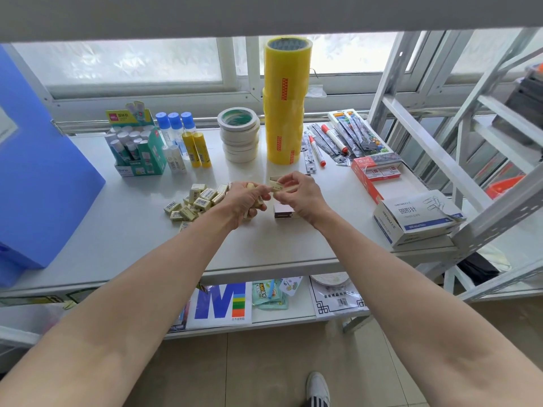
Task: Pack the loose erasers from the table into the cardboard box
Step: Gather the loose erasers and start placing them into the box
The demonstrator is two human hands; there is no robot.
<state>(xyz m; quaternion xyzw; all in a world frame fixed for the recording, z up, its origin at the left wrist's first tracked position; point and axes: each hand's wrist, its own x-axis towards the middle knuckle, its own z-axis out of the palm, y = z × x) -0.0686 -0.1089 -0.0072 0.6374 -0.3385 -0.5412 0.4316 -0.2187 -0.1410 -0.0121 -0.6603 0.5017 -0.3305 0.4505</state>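
Loose erasers (192, 202) heaped on the table (123, 227), just left of the hands. Left hand (245, 198) clutches several; right hand (299, 195) pinches one eraser (276, 185) above the small cardboard box (283, 213), mostly hidden beneath it. Likely light, firm, paper-sleeved, non-fragile; best taken by the long sides. Sleeve print too small to read. Blue-white carton (417, 217) reads "回形针".
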